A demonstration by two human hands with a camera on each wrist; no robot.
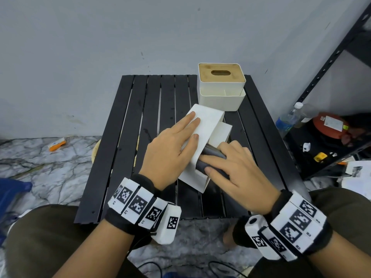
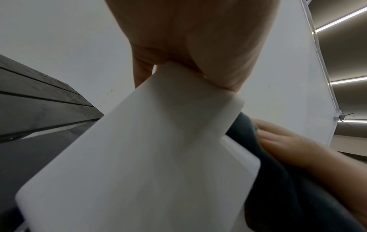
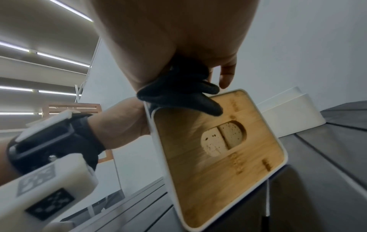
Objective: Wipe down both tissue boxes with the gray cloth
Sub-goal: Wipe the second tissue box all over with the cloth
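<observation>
A white tissue box (image 1: 208,121) lies tipped on its side in the middle of the black slatted table (image 1: 152,109). Its bamboo lid (image 3: 218,149) with the oval slot faces right. My left hand (image 1: 172,145) rests on the upturned white face (image 2: 139,157), fingers straight. My right hand (image 1: 236,169) grips the bunched gray cloth (image 1: 212,152) and presses it against the box's upper right edge, near the lid rim (image 3: 182,94). The second tissue box (image 1: 220,85), white with a bamboo lid and a front tray, stands upright at the back right.
A grey wall runs right behind the table. A black metal shelf (image 1: 329,137) with a water bottle (image 1: 289,117) and a red object stands to the right. My knees are at the table's front edge. Bare slats lie left of the tipped box.
</observation>
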